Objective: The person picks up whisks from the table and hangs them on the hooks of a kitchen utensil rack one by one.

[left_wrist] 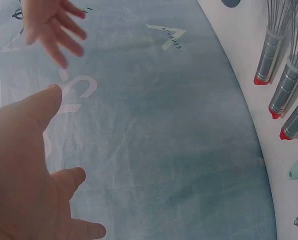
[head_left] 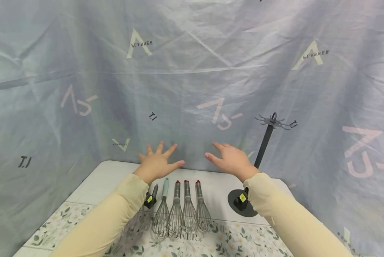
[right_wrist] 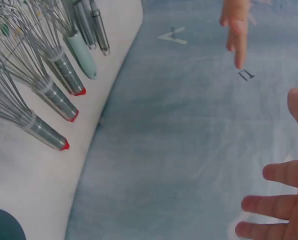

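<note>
The person's left hand (head_left: 156,164) spreads its fingers before a printed gray-blue curtain (head_left: 179,89); the right hand (head_left: 235,160) extends, thumb apart, near a black hook stand (head_left: 264,146). On the white and floral tabletop (head_left: 106,175), three red-tipped whisks (head_left: 187,207) lie beside a mint-handled whisk (head_left: 165,187) and a gray handle (head_left: 155,189), partly hidden by a black wrist camera (head_left: 149,200).

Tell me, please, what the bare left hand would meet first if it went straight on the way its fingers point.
The left hand would probably meet the creased, grey-blue printed fabric first; nothing shows between them, though the depth is unclear.
</note>
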{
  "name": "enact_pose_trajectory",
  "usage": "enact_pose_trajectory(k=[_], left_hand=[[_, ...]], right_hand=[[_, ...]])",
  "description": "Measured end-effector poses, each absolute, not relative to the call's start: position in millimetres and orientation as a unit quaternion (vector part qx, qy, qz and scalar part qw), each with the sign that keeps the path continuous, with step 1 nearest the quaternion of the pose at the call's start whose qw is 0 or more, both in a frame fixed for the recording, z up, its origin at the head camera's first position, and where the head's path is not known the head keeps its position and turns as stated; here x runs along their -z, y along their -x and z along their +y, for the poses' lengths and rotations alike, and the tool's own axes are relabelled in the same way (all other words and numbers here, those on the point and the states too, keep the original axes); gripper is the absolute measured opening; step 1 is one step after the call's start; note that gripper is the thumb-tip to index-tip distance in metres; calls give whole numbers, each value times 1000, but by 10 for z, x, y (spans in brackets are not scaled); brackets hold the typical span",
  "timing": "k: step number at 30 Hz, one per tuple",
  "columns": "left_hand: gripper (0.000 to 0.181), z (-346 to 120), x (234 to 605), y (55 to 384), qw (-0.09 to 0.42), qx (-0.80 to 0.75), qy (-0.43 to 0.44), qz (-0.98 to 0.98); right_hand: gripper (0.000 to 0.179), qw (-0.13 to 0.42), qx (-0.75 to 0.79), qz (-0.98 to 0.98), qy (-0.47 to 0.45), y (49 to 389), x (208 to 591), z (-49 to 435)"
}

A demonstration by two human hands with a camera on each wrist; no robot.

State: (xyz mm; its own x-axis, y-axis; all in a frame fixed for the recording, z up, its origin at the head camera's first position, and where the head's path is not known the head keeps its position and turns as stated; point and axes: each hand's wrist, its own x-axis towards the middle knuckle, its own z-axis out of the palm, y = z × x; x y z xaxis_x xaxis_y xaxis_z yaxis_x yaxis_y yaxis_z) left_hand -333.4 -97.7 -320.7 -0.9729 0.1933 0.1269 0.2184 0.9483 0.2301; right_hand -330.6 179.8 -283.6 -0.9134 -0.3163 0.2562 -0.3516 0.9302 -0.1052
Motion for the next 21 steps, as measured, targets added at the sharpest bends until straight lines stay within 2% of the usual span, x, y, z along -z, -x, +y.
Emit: enact_pose_trajectory(k=[10, 21], left_hand=[[85, -1015, 3285, 3278, 71, 143, 123, -980], [89, -1065, 3357, 3289, 89, 141, 137, -977]], right_hand=[[68, 202, -84, -957, -189, 3192, 2411, 1968], [50, 315, -127, -913, -226, 3010, 1864, 2194]])
